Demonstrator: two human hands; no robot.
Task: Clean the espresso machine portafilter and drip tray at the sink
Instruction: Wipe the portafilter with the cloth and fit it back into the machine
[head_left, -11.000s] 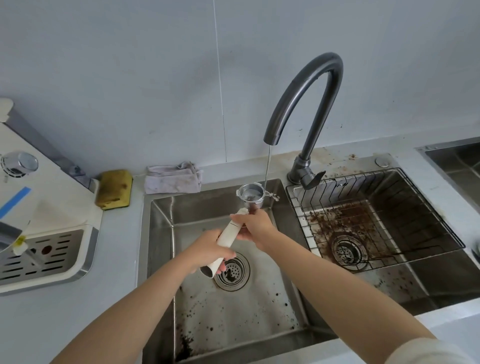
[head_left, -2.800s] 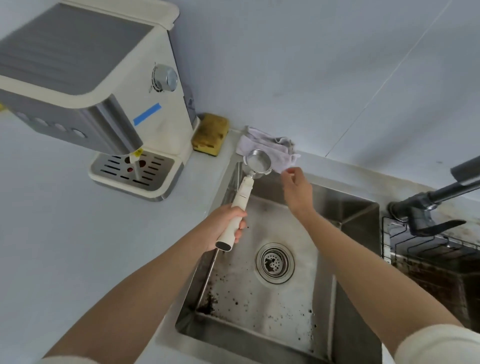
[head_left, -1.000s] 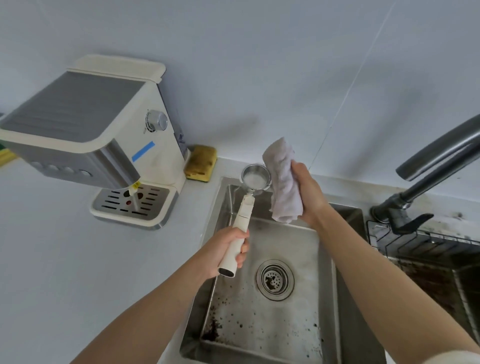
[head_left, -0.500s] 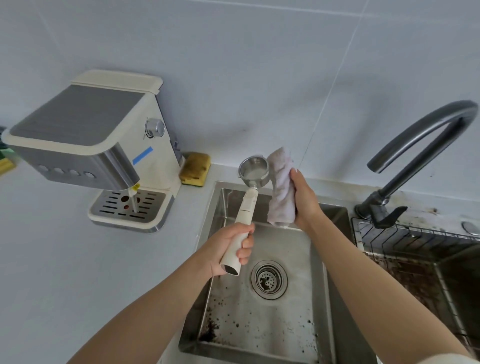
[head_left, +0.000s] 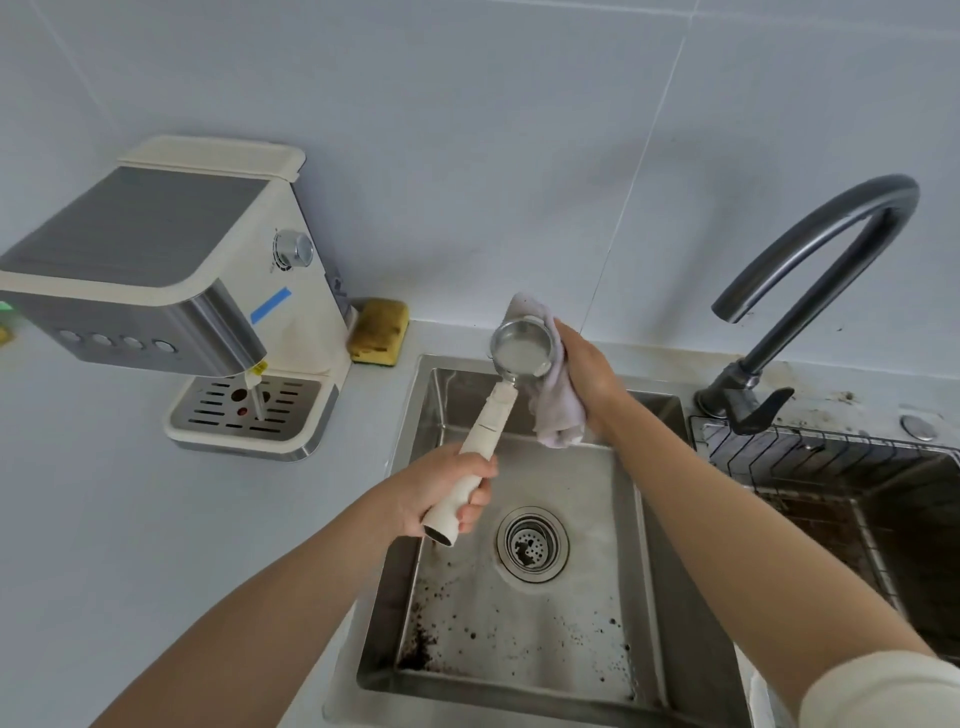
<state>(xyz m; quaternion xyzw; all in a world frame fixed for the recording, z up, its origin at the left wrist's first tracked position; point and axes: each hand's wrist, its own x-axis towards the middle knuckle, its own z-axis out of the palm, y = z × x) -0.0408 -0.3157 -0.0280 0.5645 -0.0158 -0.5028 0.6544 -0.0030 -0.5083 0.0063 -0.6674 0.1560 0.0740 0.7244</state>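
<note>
While the left hand (head_left: 441, 493) grips the cream-handled steel portafilter (head_left: 522, 345) above the rear edge of the steel sink (head_left: 644, 525), the right hand (head_left: 587, 369) clutches a pale cloth (head_left: 558, 415) against its basket; the slotted drip tray (head_left: 244, 410) sits in the blue-taped cream espresso machine (head_left: 156, 270).

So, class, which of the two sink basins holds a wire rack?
The right basin, beside the tap, holds the wire rack; the left basin, below the portafilter, has none.
</note>
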